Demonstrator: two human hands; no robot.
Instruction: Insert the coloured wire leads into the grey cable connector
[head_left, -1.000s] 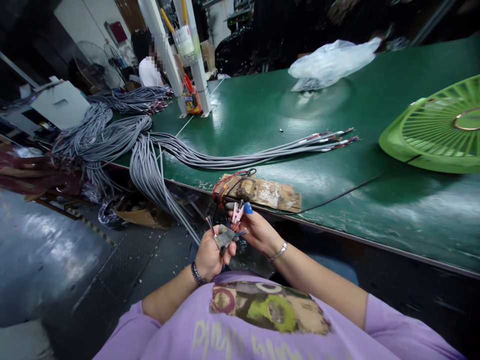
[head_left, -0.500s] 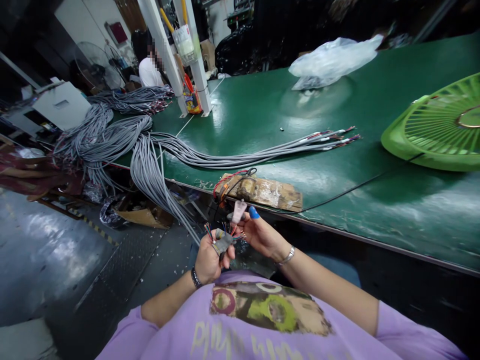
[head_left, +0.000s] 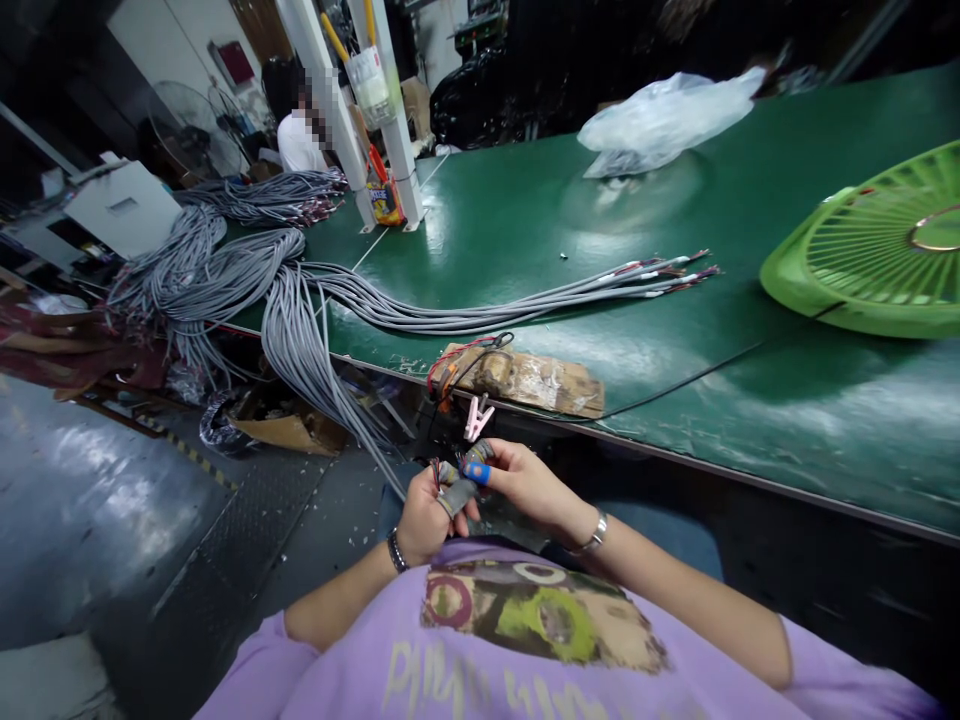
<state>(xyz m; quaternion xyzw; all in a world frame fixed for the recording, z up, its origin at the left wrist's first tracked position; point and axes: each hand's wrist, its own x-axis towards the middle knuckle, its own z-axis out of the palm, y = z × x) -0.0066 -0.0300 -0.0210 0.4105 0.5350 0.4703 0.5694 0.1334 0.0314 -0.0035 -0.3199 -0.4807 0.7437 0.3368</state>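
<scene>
My left hand (head_left: 424,518) is closed around the end of a grey cable (head_left: 386,472), with thin coloured wires (head_left: 436,467) showing above its fingers. My right hand (head_left: 525,484) meets it, thumb and forefinger pinched at the wire ends, which the fingers largely hide. A blue wrap covers the right thumb, and grey-yellow wraps cover some fingertips. Just above the hands, a pink clothespin (head_left: 478,418) stands at the bench edge, apart from my fingers. Behind it lies a worn wooden block (head_left: 551,384) with red and black leads and an orange clip (head_left: 447,382).
Bundles of grey cables (head_left: 217,265) drape over the left side of the green bench (head_left: 510,220), some hanging off its edge. A green fan (head_left: 885,245) stands at right, its black cord crossing the bench. Farther back are a plastic bag (head_left: 667,120), a white post and a seated person (head_left: 296,140).
My right hand has left the pink clothespin and come down to the wires at my left hand. The clothespin now shows uncovered at the bench edge.
</scene>
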